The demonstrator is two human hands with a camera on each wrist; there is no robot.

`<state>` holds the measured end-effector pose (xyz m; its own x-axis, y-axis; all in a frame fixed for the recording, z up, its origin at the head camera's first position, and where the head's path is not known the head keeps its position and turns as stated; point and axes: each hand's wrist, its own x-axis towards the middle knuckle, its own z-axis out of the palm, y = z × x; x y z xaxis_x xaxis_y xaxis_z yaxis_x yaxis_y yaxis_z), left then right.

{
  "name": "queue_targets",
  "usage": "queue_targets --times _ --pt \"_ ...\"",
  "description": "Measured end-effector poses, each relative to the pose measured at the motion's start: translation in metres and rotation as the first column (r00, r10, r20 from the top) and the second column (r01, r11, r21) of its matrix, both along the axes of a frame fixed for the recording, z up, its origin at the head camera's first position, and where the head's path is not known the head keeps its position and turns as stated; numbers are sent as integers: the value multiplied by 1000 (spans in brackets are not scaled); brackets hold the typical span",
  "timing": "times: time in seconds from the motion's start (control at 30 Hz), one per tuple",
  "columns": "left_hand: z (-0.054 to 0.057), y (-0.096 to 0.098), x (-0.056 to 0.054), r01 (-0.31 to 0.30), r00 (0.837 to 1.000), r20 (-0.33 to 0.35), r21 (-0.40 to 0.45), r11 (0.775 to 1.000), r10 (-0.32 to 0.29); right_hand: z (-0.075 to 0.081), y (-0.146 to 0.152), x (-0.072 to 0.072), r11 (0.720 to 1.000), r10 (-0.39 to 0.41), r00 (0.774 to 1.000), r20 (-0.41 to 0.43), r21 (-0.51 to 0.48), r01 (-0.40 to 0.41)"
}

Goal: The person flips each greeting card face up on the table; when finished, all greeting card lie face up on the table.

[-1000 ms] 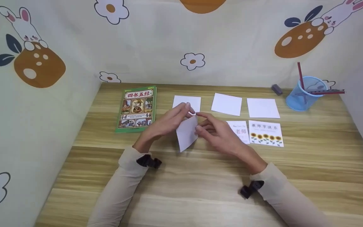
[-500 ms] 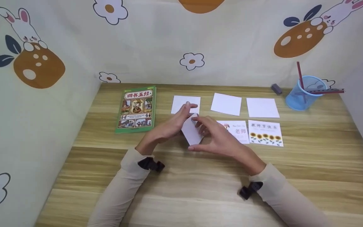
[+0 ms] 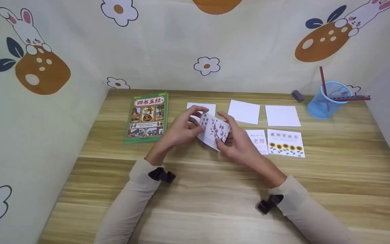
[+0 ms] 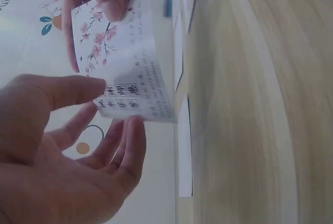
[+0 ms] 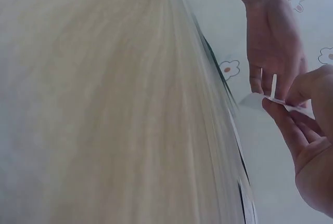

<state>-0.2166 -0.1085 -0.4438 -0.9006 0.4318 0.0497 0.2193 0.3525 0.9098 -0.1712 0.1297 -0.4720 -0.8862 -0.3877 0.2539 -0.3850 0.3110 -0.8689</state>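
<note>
Both hands hold a small square card (image 3: 212, 132) up over the middle of the table. Its printed face, with pink blossoms on a branch and dark lettering, is turned up and bends slightly. At its left edge my left hand (image 3: 181, 130) pinches it, the thumb on the face. My right hand (image 3: 240, 145) grips the opposite side, thumb in front and fingers behind. In the left wrist view the card (image 4: 122, 52) shows blossoms, large characters and small print; the right wrist view shows its thin edge.
Behind lie three blank white cards, such as this white card (image 3: 244, 112). On the right are a sunflower card (image 3: 285, 144) and a partly covered card with red characters (image 3: 258, 142). A green book (image 3: 146, 117), an eraser (image 3: 297, 96) and a blue pencil cup (image 3: 327, 105) stand around.
The card has turned from its blank white back to its printed blossom face. My fingers have shifted along its edges, and the left thumb now presses on the face.
</note>
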Motion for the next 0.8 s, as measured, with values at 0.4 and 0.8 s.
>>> queue_targets --times 0.4,0.8 --pt "-5 -1 1 -100 994 -74 -331 938 80 -2 3 -3 965 -122 978 -168 208 156" --pt "-3 -15 2 11 997 70 -518 855 29 -3 5 -5 966 -116 986 -121 217 140"
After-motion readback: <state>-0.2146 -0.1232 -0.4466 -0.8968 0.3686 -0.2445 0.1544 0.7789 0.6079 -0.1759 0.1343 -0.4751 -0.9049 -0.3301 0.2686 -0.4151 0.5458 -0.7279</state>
